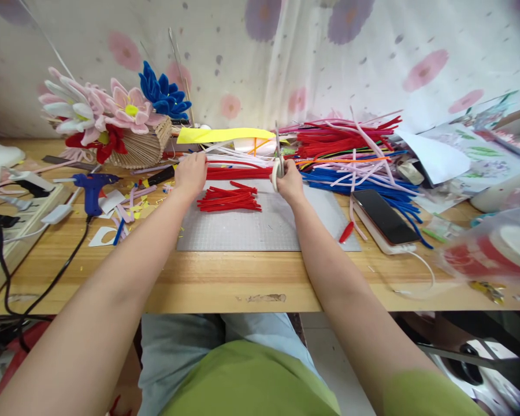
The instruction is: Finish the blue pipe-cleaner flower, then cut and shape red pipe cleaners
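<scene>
Fingers of the right hand (pixel 289 184) clamp white-handled scissors (pixel 278 166), blades up, while the left hand (pixel 191 174) curls at the left end of long red stems (pixel 238 173) (whether its fingers pinch any, one cannot tell). A shorter red bundle (pixel 229 200) lies nearer on the gray mat (pixel 260 232). Heaped blue stems (pixel 359 182) crowd the right; a phone (pixel 385 216) and glue gun (pixel 92 193) flank the tabletop (pixel 242 280).

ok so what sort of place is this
Probably a craft workspace, perhaps at home: there's a blue glue gun, a pink pipe-cleaner flower and a pile of short red pipe cleaners.
</scene>
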Tool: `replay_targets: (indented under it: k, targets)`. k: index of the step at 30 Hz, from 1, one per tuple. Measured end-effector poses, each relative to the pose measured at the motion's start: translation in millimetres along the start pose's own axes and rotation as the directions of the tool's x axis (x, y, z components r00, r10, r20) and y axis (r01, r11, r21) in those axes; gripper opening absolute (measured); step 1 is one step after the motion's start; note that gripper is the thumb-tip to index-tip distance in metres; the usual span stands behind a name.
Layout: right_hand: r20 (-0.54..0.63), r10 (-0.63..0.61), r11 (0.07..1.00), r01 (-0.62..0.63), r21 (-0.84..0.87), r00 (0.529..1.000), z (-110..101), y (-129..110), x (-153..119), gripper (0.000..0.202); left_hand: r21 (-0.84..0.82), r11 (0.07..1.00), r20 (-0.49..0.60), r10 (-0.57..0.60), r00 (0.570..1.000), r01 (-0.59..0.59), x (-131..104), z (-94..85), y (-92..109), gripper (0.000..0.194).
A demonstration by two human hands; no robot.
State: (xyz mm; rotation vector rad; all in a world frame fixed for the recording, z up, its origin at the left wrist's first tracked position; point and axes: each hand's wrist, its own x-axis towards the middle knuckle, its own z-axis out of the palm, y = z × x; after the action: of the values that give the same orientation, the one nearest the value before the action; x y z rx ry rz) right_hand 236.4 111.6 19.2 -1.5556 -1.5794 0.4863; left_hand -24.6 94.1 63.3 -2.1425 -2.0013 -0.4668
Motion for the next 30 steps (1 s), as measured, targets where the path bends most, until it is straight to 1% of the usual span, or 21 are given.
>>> replay_targets:
  k: [2,3,5,6,7,8,9,10,11,12,13,14,15,17,19,23,27,30]
  targets:
    - [-0.03,-0.004,0.975,0.01,0.22,1.0,1,0,5,0.032,-0.06,0.995,-0.019,-0.075,0.997,0.074,-2,-7.9,1,0.034]
    - [-0.018,-0.003,0.943,0.009,0.332,1.0,2,-2,6,0.033,-0.112,0.987,-0.019,-0.119,0.993,0.116,-3,-10.1,2,0.033]
    - [0.051,-0.008,0.861,-0.019,0.508,0.999,5,-9,6,0.035,-0.3,0.938,-0.023,-0.186,0.982,0.171,-6,-9.6,9,0.029]
    - [0.103,-0.02,0.827,-0.042,0.561,0.995,7,-14,4,0.036,-0.437,0.882,-0.026,-0.209,0.978,0.177,-9,-7.1,14,0.026]
    - [0.157,-0.037,0.802,-0.064,0.593,0.987,8,-21,1,0.036,-0.588,0.79,-0.02,-0.229,0.973,0.174,-12,-3.6,20,0.025]
    - [0.211,-0.056,0.788,-0.087,0.61,0.976,10,-28,-3,0.036,-0.736,0.652,0.012,-0.255,0.967,0.181,-16,0.6,26,0.025]
    - [0.26,-0.077,0.778,-0.105,0.619,0.963,12,-35,-8,0.036,-0.852,0.477,0.09,-0.272,0.958,0.215,-21,5.0,33,0.025]
    - [0.299,-0.091,0.769,-0.124,0.627,0.95,14,-42,-14,0.036,-0.916,0.294,0.196,-0.266,0.944,0.273,-27,9.2,39,0.024]
    - [0.332,-0.098,0.762,-0.144,0.631,0.938,15,-48,-19,0.037,-0.936,0.137,0.285,-0.244,0.927,0.324,-33,12.8,45,0.023]
    - [0.361,-0.1,0.757,-0.164,0.632,0.927,17,-54,-24,0.038,-0.935,0.015,0.341,-0.239,0.909,0.355,-40,15.7,50,0.022]
    - [0.386,-0.098,0.756,-0.184,0.628,0.917,19,-59,-29,0.039,-0.924,-0.082,0.381,-0.228,0.896,0.372,-47,17.7,53,0.021]
    - [0.413,-0.094,0.76,-0.203,0.618,0.906,20,-62,-33,0.04,-0.91,-0.157,0.41,-0.216,0.886,0.383,-53,18.8,55,0.02]
    - [0.439,-0.092,0.768,-0.218,0.603,0.894,22,-65,-36,0.04,-0.897,-0.21,0.428,-0.206,0.88,0.388,-58,19.3,56,0.02]
    - [0.49,-0.087,0.796,-0.236,0.558,0.867,27,-66,-41,0.04,-0.882,-0.265,0.443,-0.184,0.877,0.39,-68,19.1,55,0.018]
    - [0.518,-0.087,0.83,-0.226,0.51,0.851,32,-65,-44,0.039,-0.882,-0.275,0.437,-0.172,0.883,0.383,-74,18.5,53,0.017]
    - [0.541,-0.069,0.877,-0.207,0.433,0.838,43,-63,-48,0.036,-0.881,-0.279,0.431,-0.143,0.891,0.382,-79,19.7,53,0.018]
    - [0.586,-0.026,0.88,-0.259,0.398,0.81,45,-65,-52,0.037,-0.887,-0.25,0.431,-0.141,0.891,0.389,-79,21.8,56,0.017]
    - [0.583,-0.019,0.893,-0.249,0.376,0.812,46,-65,-53,0.037,-0.899,-0.203,0.422,-0.153,0.894,0.389,-79,24.2,55,0.013]
